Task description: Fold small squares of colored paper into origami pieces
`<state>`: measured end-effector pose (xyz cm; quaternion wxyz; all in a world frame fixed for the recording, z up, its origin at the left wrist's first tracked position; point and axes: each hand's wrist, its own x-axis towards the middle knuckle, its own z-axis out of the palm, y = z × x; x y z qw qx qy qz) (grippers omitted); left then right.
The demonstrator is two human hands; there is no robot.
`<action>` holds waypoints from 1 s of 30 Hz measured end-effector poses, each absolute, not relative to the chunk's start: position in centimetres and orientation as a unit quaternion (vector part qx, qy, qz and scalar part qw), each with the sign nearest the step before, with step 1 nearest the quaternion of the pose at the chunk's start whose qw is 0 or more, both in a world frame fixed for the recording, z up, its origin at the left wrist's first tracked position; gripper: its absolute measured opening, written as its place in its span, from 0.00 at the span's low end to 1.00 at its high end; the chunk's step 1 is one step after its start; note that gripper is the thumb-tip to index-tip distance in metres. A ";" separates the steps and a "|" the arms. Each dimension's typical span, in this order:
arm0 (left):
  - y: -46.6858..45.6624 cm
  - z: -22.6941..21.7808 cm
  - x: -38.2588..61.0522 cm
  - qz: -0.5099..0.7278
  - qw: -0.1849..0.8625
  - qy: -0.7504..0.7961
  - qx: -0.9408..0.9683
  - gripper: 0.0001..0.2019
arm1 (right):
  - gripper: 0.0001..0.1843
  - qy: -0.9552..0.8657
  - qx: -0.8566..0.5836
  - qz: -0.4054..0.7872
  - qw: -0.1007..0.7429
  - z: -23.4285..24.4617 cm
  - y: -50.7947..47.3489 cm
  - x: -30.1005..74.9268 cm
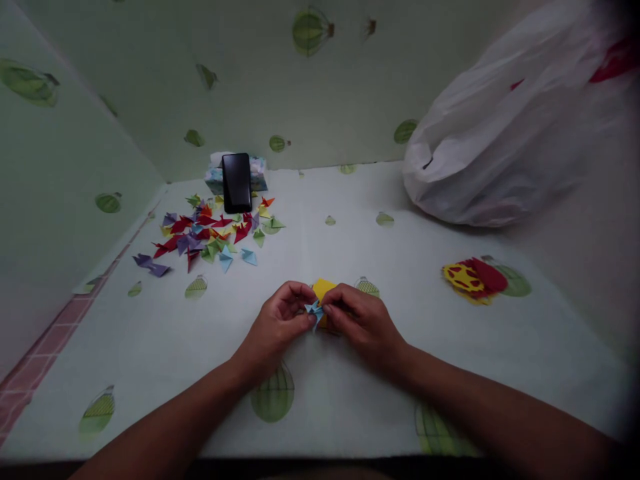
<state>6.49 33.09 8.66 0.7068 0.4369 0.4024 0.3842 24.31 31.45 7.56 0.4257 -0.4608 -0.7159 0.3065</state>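
Both my hands meet over the middle of the pale green sheet. My left hand (280,320) and my right hand (357,320) pinch a small blue folded paper piece (315,310) between their fingertips. Under and behind the fingers lies a stack of yellow paper squares (323,288), partly hidden by my right hand. A heap of several folded paper pieces (210,233) in red, purple, green and blue lies at the far left.
A black phone (237,181) leans on a small box (259,175) by the back wall. A big white plastic bag (505,127) fills the far right. Red and yellow cut paper (473,277) lies at the right. Walls close the left and back.
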 end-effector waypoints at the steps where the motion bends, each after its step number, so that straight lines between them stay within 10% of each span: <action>1: 33.0 8.7 6.6 0.384 0.709 0.402 0.434 0.12 | 0.05 -0.716 -0.461 0.306 0.426 7.6 31.4 24.3; 30: 32.8 8.8 6.8 0.365 0.672 0.434 0.477 0.11 | 0.05 -0.724 -0.406 0.317 0.458 7.8 31.5 24.4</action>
